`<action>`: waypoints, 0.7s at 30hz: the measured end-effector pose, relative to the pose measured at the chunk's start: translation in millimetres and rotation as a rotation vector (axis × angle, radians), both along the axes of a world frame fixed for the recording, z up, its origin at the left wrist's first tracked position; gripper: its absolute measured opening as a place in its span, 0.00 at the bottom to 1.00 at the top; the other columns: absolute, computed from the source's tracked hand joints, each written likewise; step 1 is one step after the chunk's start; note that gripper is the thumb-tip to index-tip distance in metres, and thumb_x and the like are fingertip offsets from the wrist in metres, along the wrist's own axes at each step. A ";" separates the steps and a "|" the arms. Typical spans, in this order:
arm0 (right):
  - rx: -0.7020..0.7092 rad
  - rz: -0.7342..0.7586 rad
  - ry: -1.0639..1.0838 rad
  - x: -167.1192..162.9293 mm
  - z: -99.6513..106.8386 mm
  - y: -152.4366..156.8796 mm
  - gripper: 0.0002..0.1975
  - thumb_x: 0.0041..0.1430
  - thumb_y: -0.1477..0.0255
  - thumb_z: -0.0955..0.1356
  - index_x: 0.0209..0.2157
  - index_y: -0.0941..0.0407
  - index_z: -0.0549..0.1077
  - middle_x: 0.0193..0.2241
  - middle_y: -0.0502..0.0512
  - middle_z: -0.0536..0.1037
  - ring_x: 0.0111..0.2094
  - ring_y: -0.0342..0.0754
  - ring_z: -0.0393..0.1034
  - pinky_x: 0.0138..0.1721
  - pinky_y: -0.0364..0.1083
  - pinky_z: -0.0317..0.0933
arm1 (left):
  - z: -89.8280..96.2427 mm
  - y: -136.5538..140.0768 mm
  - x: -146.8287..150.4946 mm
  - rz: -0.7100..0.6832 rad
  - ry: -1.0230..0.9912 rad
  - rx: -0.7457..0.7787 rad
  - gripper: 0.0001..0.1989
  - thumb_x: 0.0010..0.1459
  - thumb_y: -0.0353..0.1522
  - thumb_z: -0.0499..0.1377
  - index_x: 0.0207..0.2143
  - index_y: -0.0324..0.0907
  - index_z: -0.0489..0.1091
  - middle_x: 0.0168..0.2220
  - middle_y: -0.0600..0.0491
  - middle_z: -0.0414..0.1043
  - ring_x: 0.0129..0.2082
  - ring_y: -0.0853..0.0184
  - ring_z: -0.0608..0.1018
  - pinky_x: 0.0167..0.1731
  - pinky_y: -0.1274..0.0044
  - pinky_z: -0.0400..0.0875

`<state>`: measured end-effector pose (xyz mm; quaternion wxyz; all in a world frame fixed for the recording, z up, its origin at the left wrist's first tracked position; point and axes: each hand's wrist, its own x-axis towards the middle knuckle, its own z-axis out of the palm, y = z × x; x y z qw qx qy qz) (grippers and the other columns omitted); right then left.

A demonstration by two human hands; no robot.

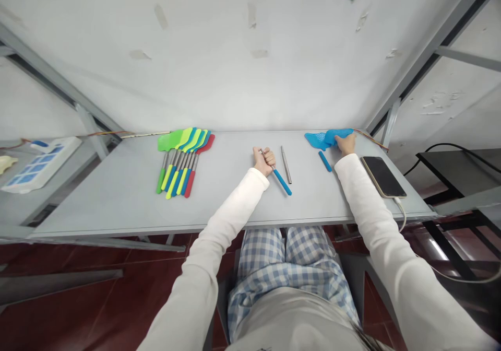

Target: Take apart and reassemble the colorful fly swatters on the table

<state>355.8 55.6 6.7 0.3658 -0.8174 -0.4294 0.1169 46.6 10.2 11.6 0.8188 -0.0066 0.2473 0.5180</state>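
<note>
My left hand (pixel 265 160) is closed around the metal shaft of a blue-handled rod (pixel 283 184), whose handle slants out to the lower right. Just right of that hand, a bare metal rod (pixel 286 165) lies on the table. At the back right, my right hand (pixel 346 144) has its fingers closed on a blue fly swatter head (pixel 337 135). Another blue mesh swatter head (pixel 315 140) lies against it on the left. Below these is a loose blue handle grip (pixel 324 161). The fingertips of my right hand are partly hidden.
Several finished-looking fly swatters (pixel 182 158) in green, yellow, blue and red lie overlapped on the left of the grey table (pixel 117 194). A phone (pixel 383 176) with a white cable lies at the right. A power strip (pixel 41 165) is beyond the left frame post.
</note>
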 end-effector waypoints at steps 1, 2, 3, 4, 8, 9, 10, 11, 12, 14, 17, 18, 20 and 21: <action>-0.027 -0.020 -0.035 -1.7 0.1 1.2 0.26 0.60 0.74 0.67 0.53 0.76 0.56 0.42 0.73 0.71 0.42 0.49 0.66 0.42 0.46 0.59 | -1.5 1.8 -0.8 -0.001 -0.003 0.010 0.18 0.63 0.39 0.43 0.20 0.44 0.48 0.15 0.65 0.35 0.09 0.79 0.45 0.08 0.84 0.37; -0.058 -0.042 -0.077 -3.3 0.1 2.1 0.28 0.59 0.72 0.68 0.53 0.76 0.57 0.45 0.75 0.70 0.46 0.52 0.65 0.46 0.47 0.58 | -2.9 3.4 -2.1 -0.003 -0.005 0.023 0.19 0.64 0.38 0.43 0.20 0.44 0.48 0.15 0.64 0.36 0.09 0.79 0.46 0.09 0.84 0.37; -0.093 -0.065 -0.122 -4.7 -0.2 2.6 0.29 0.59 0.70 0.69 0.53 0.76 0.58 0.48 0.77 0.68 0.50 0.54 0.62 0.49 0.48 0.56 | -4.2 4.7 -3.7 -0.002 -0.005 0.039 0.19 0.65 0.38 0.42 0.20 0.43 0.48 0.15 0.64 0.36 0.09 0.79 0.46 0.09 0.84 0.37; -0.129 -0.085 -0.165 -5.8 -0.8 2.5 0.30 0.59 0.68 0.69 0.54 0.76 0.59 0.50 0.79 0.66 0.53 0.56 0.60 0.52 0.50 0.54 | -5.2 5.7 -5.4 0.004 -0.004 0.055 0.19 0.65 0.37 0.41 0.20 0.43 0.49 0.15 0.64 0.37 0.10 0.79 0.46 0.09 0.85 0.38; -0.222 -0.132 -0.202 -6.8 -5.5 -1.6 0.30 0.57 0.64 0.69 0.53 0.71 0.63 0.57 0.81 0.59 0.59 0.64 0.52 0.55 0.55 0.49 | -6.6 7.4 -11.2 0.061 0.035 0.109 0.22 0.68 0.40 0.40 0.20 0.43 0.47 0.14 0.64 0.38 0.10 0.79 0.47 0.09 0.85 0.40; -0.226 -0.131 -0.209 -7.3 -5.9 -3.4 0.28 0.57 0.64 0.69 0.52 0.70 0.65 0.58 0.80 0.57 0.60 0.65 0.51 0.56 0.56 0.49 | -6.5 7.5 -12.0 0.069 0.051 0.121 0.22 0.68 0.40 0.40 0.20 0.43 0.47 0.14 0.64 0.38 0.10 0.79 0.47 0.09 0.85 0.41; -0.219 -0.127 -0.227 -8.8 -5.5 -5.6 0.26 0.57 0.65 0.69 0.52 0.68 0.66 0.59 0.79 0.57 0.60 0.65 0.51 0.56 0.57 0.48 | -6.2 7.5 -12.4 0.072 0.068 0.133 0.23 0.68 0.41 0.41 0.20 0.43 0.46 0.14 0.64 0.38 0.10 0.79 0.46 0.09 0.84 0.41; -0.199 -0.122 -0.253 -11.8 -4.1 -8.4 0.25 0.57 0.66 0.69 0.51 0.67 0.67 0.59 0.78 0.57 0.60 0.65 0.51 0.56 0.58 0.48 | -5.8 7.6 -12.6 0.070 0.082 0.146 0.23 0.68 0.41 0.41 0.20 0.43 0.45 0.14 0.64 0.38 0.10 0.79 0.46 0.09 0.84 0.41; -0.163 -0.111 -0.285 -17.1 -1.7 -11.9 0.24 0.57 0.67 0.69 0.52 0.65 0.67 0.59 0.77 0.57 0.60 0.65 0.51 0.55 0.58 0.48 | -5.3 7.7 -12.5 0.067 0.092 0.159 0.23 0.68 0.40 0.42 0.20 0.43 0.44 0.14 0.64 0.37 0.10 0.79 0.46 0.09 0.84 0.40; -0.052 -0.020 -0.337 -35.9 5.2 -22.2 0.23 0.57 0.69 0.68 0.53 0.63 0.67 0.57 0.74 0.61 0.59 0.64 0.54 0.54 0.58 0.50 | -3.8 7.7 -11.7 0.075 0.100 0.180 0.23 0.68 0.39 0.43 0.19 0.43 0.42 0.14 0.64 0.36 0.10 0.79 0.45 0.10 0.83 0.39; 0.089 0.448 -0.300 -83.5 15.3 -47.5 0.15 0.63 0.66 0.63 0.45 0.60 0.72 0.43 0.66 0.74 0.48 0.55 0.66 0.51 0.53 0.56 | -0.5 6.2 -10.7 0.152 0.120 0.179 0.23 0.67 0.35 0.44 0.19 0.43 0.40 0.13 0.63 0.35 0.10 0.79 0.45 0.10 0.82 0.39; 0.106 0.643 -0.260 -102.4 17.5 -58.0 0.15 0.65 0.64 0.60 0.43 0.59 0.72 0.41 0.63 0.75 0.45 0.53 0.68 0.48 0.50 0.58 | 0.8 5.2 -10.9 0.191 0.134 0.171 0.23 0.67 0.34 0.44 0.19 0.43 0.39 0.13 0.63 0.35 0.10 0.79 0.44 0.10 0.82 0.39; 0.062 0.929 -0.226 -138.9 19.8 -79.3 0.18 0.65 0.59 0.61 0.44 0.57 0.71 0.38 0.60 0.76 0.43 0.51 0.69 0.44 0.47 0.60 | 3.8 2.4 -12.0 0.269 0.161 0.155 0.22 0.66 0.32 0.44 0.20 0.43 0.38 0.13 0.63 0.34 0.10 0.79 0.43 0.10 0.82 0.39; -0.004 1.014 -0.235 -154.8 20.1 -88.5 0.19 0.64 0.57 0.62 0.45 0.57 0.70 0.36 0.59 0.77 0.41 0.51 0.69 0.42 0.46 0.60 | 5.5 1.0 -12.7 0.302 0.174 0.147 0.22 0.66 0.32 0.45 0.20 0.42 0.37 0.12 0.63 0.34 0.10 0.78 0.43 0.10 0.82 0.39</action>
